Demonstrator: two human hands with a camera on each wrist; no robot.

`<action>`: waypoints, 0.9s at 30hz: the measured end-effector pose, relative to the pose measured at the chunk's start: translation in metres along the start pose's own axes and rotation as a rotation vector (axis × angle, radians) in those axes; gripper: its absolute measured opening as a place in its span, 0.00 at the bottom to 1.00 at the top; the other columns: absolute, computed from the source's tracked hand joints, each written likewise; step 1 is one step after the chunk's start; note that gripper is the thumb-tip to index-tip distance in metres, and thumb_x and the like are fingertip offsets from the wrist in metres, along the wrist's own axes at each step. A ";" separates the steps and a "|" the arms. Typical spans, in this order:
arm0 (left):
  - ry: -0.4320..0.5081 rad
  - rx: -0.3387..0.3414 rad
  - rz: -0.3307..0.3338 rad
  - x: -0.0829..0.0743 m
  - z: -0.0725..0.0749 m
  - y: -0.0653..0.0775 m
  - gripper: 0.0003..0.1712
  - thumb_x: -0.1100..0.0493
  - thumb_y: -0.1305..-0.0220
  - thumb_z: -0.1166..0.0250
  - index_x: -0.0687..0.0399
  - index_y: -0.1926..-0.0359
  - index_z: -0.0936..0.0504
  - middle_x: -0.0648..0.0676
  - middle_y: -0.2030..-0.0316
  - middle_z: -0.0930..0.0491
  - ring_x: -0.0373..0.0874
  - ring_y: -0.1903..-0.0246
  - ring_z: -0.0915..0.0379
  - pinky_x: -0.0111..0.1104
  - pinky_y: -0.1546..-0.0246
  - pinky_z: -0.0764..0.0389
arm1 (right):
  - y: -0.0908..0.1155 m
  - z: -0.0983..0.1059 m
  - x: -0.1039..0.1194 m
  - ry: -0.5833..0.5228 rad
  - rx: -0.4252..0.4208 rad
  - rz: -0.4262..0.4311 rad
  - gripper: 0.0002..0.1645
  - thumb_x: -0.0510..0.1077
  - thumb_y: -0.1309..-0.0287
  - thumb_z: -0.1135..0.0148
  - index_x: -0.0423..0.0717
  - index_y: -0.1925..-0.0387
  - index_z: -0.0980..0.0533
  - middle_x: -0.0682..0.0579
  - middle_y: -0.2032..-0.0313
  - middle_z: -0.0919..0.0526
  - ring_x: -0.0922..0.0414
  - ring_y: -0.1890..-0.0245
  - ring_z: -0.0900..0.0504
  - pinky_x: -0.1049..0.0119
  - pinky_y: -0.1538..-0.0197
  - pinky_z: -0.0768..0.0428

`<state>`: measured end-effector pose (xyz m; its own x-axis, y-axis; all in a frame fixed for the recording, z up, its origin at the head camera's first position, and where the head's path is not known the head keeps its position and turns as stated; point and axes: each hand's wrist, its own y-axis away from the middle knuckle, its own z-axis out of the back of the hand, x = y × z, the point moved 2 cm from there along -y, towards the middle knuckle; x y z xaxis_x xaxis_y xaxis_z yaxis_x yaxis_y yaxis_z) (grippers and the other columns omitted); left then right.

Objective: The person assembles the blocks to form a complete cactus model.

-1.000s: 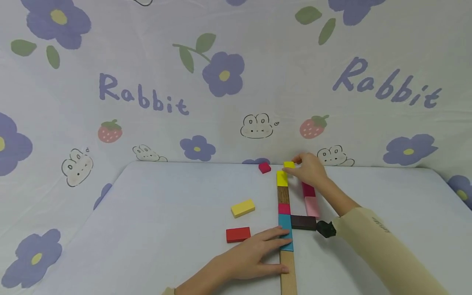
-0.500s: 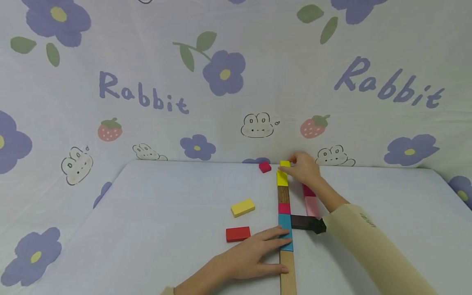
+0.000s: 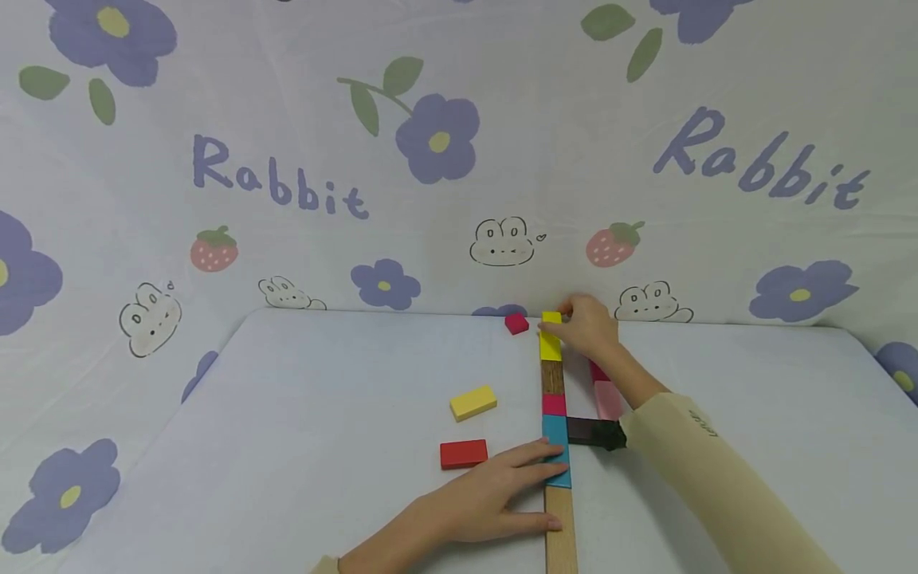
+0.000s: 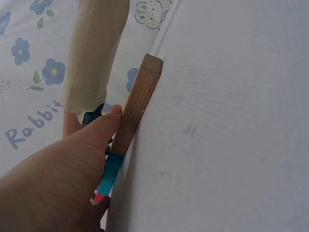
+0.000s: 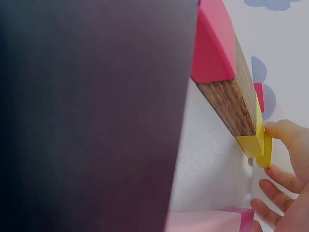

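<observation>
A straight row of wooden blocks runs away from me. Its pieces are a tan block [image 3: 561, 538], a blue block [image 3: 555, 429], a crimson block [image 3: 554, 405], a brown-grained block [image 3: 552, 377] and a yellow block [image 3: 550, 351]. At the far end, my right hand [image 3: 591, 328] pinches a second yellow block [image 5: 266, 153] between thumb and finger, up against the row's yellow block. My left hand [image 3: 491, 496] rests along the row, fingertips on the blue block and thumb on the tan block. In the left wrist view, this thumb [image 4: 113, 116] touches the tan block's side.
Left of the row lie a loose yellow block [image 3: 473, 403], a red block [image 3: 463, 454] and a small crimson block [image 3: 516, 323]. A dark brown block [image 3: 582, 431] juts rightward from the blue one, with a pink block [image 3: 607, 400] beyond it. A patterned cloth [image 3: 430, 239] backs the table.
My right hand has carried the held yellow block left, into line with the row's far end, closing the gap beside it. My left hand has stayed in place.
</observation>
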<state>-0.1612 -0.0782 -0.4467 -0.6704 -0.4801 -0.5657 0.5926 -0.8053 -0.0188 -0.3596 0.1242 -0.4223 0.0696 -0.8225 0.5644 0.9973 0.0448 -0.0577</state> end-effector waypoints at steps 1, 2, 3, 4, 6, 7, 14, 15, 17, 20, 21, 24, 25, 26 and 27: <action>0.001 -0.001 -0.001 0.000 0.000 0.000 0.37 0.38 0.22 0.41 0.47 0.20 0.32 0.45 0.18 0.42 0.41 0.19 0.48 0.38 0.23 0.35 | 0.000 -0.001 0.000 0.000 0.001 -0.003 0.30 0.54 0.37 0.29 0.32 0.47 0.22 0.37 0.54 0.19 0.44 0.54 0.23 0.49 0.50 0.16; 0.000 -0.002 -0.003 0.000 0.000 0.000 0.37 0.38 0.22 0.41 0.47 0.20 0.32 0.45 0.18 0.42 0.41 0.19 0.48 0.38 0.23 0.35 | 0.000 -0.001 0.000 0.001 0.002 -0.007 0.30 0.54 0.37 0.29 0.33 0.47 0.22 0.37 0.54 0.19 0.44 0.54 0.23 0.49 0.49 0.16; 0.004 -0.004 -0.004 0.000 0.000 0.001 0.37 0.39 0.22 0.41 0.48 0.21 0.32 0.46 0.18 0.42 0.41 0.19 0.48 0.38 0.23 0.36 | -0.001 -0.002 -0.001 0.003 0.003 -0.009 0.30 0.54 0.37 0.29 0.33 0.47 0.22 0.38 0.54 0.19 0.44 0.54 0.23 0.49 0.50 0.16; 0.003 -0.005 -0.006 0.000 0.000 0.001 0.37 0.39 0.22 0.41 0.48 0.21 0.32 0.46 0.18 0.42 0.41 0.19 0.48 0.38 0.23 0.36 | -0.001 -0.002 -0.001 0.006 0.004 -0.010 0.30 0.54 0.37 0.29 0.33 0.47 0.22 0.38 0.54 0.19 0.44 0.54 0.23 0.49 0.49 0.16; 0.005 -0.007 -0.007 0.000 0.000 0.001 0.37 0.39 0.22 0.41 0.48 0.21 0.32 0.46 0.18 0.42 0.41 0.19 0.48 0.38 0.23 0.36 | -0.001 -0.003 -0.001 0.011 0.006 -0.016 0.30 0.54 0.37 0.29 0.33 0.47 0.21 0.38 0.55 0.19 0.44 0.54 0.23 0.49 0.49 0.16; 0.005 -0.008 -0.008 0.000 0.000 0.001 0.37 0.39 0.22 0.41 0.48 0.21 0.32 0.46 0.18 0.42 0.41 0.19 0.48 0.38 0.23 0.36 | -0.001 -0.003 -0.001 0.013 0.010 -0.018 0.30 0.55 0.37 0.29 0.33 0.47 0.21 0.38 0.55 0.19 0.44 0.55 0.23 0.49 0.49 0.17; -0.006 -0.005 -0.001 -0.001 0.000 0.000 0.37 0.38 0.22 0.41 0.47 0.20 0.33 0.45 0.18 0.42 0.41 0.19 0.49 0.37 0.23 0.36 | -0.003 0.001 -0.001 0.004 0.053 0.004 0.28 0.55 0.32 0.33 0.33 0.46 0.21 0.37 0.53 0.18 0.43 0.53 0.22 0.49 0.49 0.18; -0.009 -0.005 0.000 -0.001 0.000 0.000 0.37 0.38 0.22 0.41 0.47 0.20 0.33 0.45 0.18 0.42 0.41 0.19 0.49 0.37 0.23 0.36 | -0.004 0.002 -0.002 -0.002 0.059 0.012 0.27 0.54 0.31 0.35 0.34 0.46 0.20 0.37 0.52 0.18 0.43 0.52 0.22 0.49 0.49 0.18; -0.008 -0.001 0.005 -0.001 0.000 0.001 0.37 0.38 0.22 0.41 0.47 0.20 0.33 0.45 0.18 0.42 0.41 0.19 0.49 0.37 0.23 0.36 | -0.006 0.003 -0.003 -0.011 0.072 0.025 0.26 0.54 0.29 0.37 0.36 0.45 0.20 0.36 0.50 0.17 0.42 0.51 0.22 0.48 0.48 0.19; -0.003 0.004 0.011 -0.001 0.000 0.000 0.37 0.38 0.22 0.41 0.46 0.20 0.33 0.44 0.18 0.42 0.41 0.19 0.49 0.37 0.23 0.36 | -0.009 0.003 -0.005 -0.021 0.093 0.022 0.23 0.53 0.27 0.38 0.39 0.44 0.19 0.36 0.49 0.17 0.41 0.49 0.22 0.48 0.47 0.21; -0.003 0.004 0.011 -0.001 0.000 0.000 0.37 0.38 0.22 0.41 0.46 0.20 0.33 0.44 0.18 0.43 0.41 0.19 0.49 0.37 0.23 0.36 | -0.010 0.003 -0.006 -0.020 0.097 0.019 0.23 0.53 0.28 0.38 0.39 0.44 0.19 0.36 0.48 0.17 0.41 0.49 0.22 0.47 0.47 0.21; 0.002 0.003 0.007 -0.001 -0.001 0.000 0.37 0.38 0.22 0.41 0.47 0.20 0.33 0.45 0.18 0.43 0.41 0.19 0.50 0.37 0.23 0.36 | -0.012 0.002 -0.006 -0.012 0.105 0.009 0.22 0.52 0.28 0.37 0.40 0.44 0.19 0.36 0.47 0.18 0.41 0.47 0.22 0.46 0.45 0.22; 0.002 0.002 0.006 -0.001 -0.001 0.000 0.37 0.38 0.22 0.41 0.47 0.20 0.33 0.44 0.18 0.43 0.41 0.19 0.50 0.37 0.23 0.36 | -0.012 0.002 -0.006 -0.007 0.106 0.008 0.22 0.52 0.28 0.36 0.40 0.44 0.18 0.36 0.47 0.18 0.41 0.47 0.22 0.45 0.45 0.22; 0.002 0.001 0.006 -0.001 -0.001 0.000 0.37 0.38 0.22 0.41 0.47 0.20 0.33 0.45 0.18 0.43 0.41 0.19 0.50 0.37 0.23 0.37 | -0.012 0.002 -0.006 -0.003 0.107 0.008 0.22 0.52 0.29 0.36 0.40 0.45 0.18 0.36 0.47 0.18 0.40 0.47 0.23 0.45 0.45 0.22; 0.000 0.001 0.004 -0.001 -0.001 0.000 0.37 0.38 0.22 0.41 0.47 0.20 0.33 0.45 0.18 0.43 0.41 0.18 0.50 0.37 0.23 0.37 | -0.012 0.002 -0.006 -0.003 0.106 0.008 0.22 0.52 0.29 0.36 0.40 0.45 0.18 0.36 0.46 0.18 0.40 0.46 0.23 0.44 0.44 0.23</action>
<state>-0.1605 -0.0773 -0.4473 -0.6680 -0.4836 -0.5657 0.5951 -0.8035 -0.0159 -0.3722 0.1300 -0.4236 0.0773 -0.8205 0.5665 0.9935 0.1110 0.0252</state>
